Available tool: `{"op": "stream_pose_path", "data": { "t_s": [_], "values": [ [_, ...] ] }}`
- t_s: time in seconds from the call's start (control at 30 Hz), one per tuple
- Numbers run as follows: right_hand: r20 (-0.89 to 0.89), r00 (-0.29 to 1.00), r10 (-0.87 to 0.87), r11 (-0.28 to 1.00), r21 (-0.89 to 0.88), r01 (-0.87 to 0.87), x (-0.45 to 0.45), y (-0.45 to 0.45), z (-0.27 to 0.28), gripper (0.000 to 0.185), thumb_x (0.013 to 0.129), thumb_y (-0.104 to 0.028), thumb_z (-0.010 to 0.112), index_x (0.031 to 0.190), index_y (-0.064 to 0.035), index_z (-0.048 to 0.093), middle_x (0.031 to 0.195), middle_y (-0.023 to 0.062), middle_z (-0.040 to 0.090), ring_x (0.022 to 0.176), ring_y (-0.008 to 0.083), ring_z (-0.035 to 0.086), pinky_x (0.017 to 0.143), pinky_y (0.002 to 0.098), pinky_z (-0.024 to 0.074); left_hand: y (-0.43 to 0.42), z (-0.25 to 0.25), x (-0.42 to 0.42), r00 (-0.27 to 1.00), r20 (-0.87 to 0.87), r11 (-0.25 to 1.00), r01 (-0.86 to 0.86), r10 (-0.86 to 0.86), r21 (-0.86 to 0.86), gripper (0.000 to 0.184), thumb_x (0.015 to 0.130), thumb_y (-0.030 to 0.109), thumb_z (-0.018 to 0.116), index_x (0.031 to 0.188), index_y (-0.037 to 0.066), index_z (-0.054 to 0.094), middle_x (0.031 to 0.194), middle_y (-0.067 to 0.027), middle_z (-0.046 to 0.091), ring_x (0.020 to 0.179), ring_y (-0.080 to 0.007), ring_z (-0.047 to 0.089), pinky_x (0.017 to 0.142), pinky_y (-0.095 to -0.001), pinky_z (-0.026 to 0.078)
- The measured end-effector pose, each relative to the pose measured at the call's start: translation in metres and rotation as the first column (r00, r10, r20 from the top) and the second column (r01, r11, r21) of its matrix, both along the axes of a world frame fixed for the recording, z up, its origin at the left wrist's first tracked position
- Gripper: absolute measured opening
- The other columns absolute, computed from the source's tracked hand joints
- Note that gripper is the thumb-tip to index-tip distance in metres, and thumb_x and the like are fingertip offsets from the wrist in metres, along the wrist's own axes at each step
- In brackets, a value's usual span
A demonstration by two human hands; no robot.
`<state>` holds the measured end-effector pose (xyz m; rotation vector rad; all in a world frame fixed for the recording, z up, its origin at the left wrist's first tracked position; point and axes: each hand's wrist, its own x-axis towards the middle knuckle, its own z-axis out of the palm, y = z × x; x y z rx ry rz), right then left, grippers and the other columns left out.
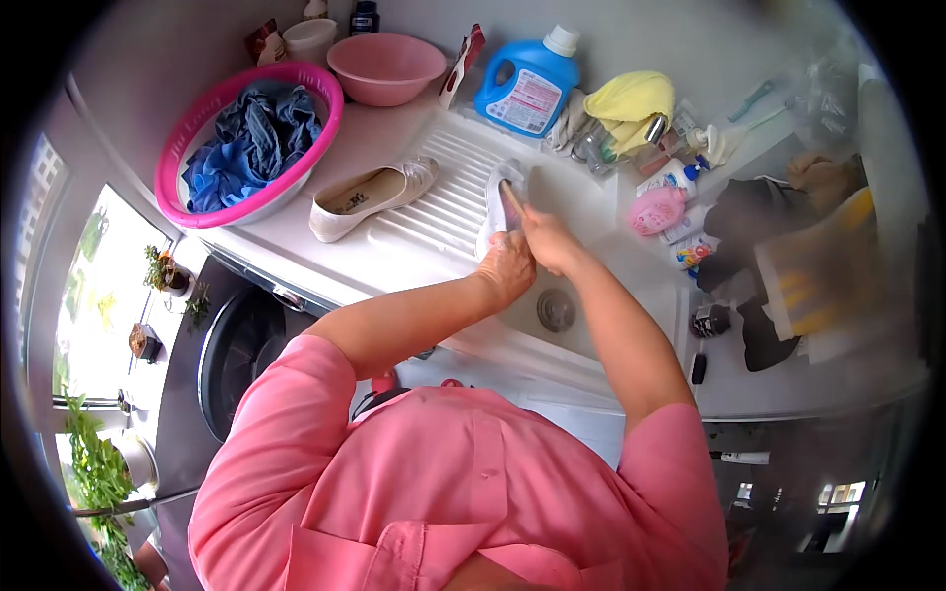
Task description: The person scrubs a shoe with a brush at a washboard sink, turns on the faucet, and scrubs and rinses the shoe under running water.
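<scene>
Left hand (pixel 506 266) grips the white shoe (pixel 492 211); right hand (pixel 550 242) clasps a wooden handle (pixel 511 200) reaching into it, at the sink's (pixel 626 268) edge

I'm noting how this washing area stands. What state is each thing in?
Held shoe: gripped in left hand
Stick-like tool: in right hand, tip at the held shoe
Other shoe: upright, opening facing up
Blue bottle: upright, capped
Pink basin: right side up, looks empty
Pink-rimmed tub: upright, holding clothes
Blue clothes: crumpled
Yellow cloth: bunched, draped over other items
Sink: no standing water visible
Washer door: seems shut
</scene>
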<state>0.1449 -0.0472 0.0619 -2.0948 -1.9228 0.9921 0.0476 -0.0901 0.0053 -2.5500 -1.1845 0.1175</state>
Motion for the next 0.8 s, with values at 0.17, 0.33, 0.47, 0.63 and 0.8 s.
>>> {"op": "stream_pose_path", "data": {
  "t_s": [0.17,0.33,0.47,0.63,0.8],
  "values": [
    [0.088,0.996,0.024,0.962,-0.273,0.0,0.0,0.015,0.023,0.042,0.094,-0.028,0.033,0.132,-0.0145,0.044,0.12,0.0189,0.056,0.102,0.0311,0.058,0.082,0.0393,0.0463,0.003,0.001,0.012,1.0,-0.021,0.997,0.002,-0.003,-0.074,0.025,0.073,0.016,0.061,0.097,0.009,0.067,0.101,-0.0092,0.056,0.093,-0.0238,0.048,0.069,-0.0388,0.04],
    [0.057,0.997,-0.053,0.979,0.198,0.04,0.023,0.057,-0.057,0.043,0.093,-0.033,0.038,0.132,-0.0168,0.045,0.124,0.0213,0.053,0.117,0.0314,0.049,0.096,0.036,0.0369,0.009,-0.013,0.003,0.99,0.105,0.992,0.083,-0.093,0.093,0.022,0.075,0.017,0.059,0.093,0.007,0.066,0.107,-0.0122,0.053,0.099,-0.0249,0.049,0.076,-0.0368,0.042],
    [-0.124,0.989,-0.077,0.984,0.15,0.096,0.041,0.037,-0.055,0.045,0.094,-0.03,0.037,0.135,-0.0135,0.041,0.121,0.0193,0.056,0.103,0.0293,0.057,0.083,0.0351,0.0432,0.009,-0.024,-0.035,0.732,0.639,0.97,0.213,-0.237,0.116,0.055,0.071,0.021,0.068,0.118,0.001,0.047,0.122,-0.0176,0.044,0.115,-0.0333,0.042,0.09,-0.0396,0.041],
    [-0.145,0.989,-0.036,0.981,0.183,0.062,0.034,0.018,-0.053,0.044,0.094,-0.028,0.04,0.134,-0.0089,0.042,0.121,0.0215,0.055,0.11,0.0263,0.054,0.089,0.0328,0.0408,0.018,-0.038,-0.009,0.544,0.772,0.928,-0.036,0.329,-0.37,0.089,0.061,0.027,0.079,0.129,-0.002,0.03,0.129,-0.0215,0.038,0.127,-0.038,0.032,0.104,-0.0453,0.029],
    [-0.143,0.989,0.042,0.985,0.172,-0.017,0.057,0.003,-0.062,0.044,0.095,-0.029,0.041,0.133,-0.0063,0.043,0.12,0.0218,0.056,0.114,0.0264,0.053,0.094,0.0329,0.0398,0.024,-0.047,0.002,0.549,0.752,0.92,-0.093,0.366,-0.38,0.091,0.065,0.025,0.075,0.135,-0.004,0.023,0.134,-0.0262,0.035,0.128,-0.0389,0.032,0.109,-0.0445,0.024]
  ]
}}
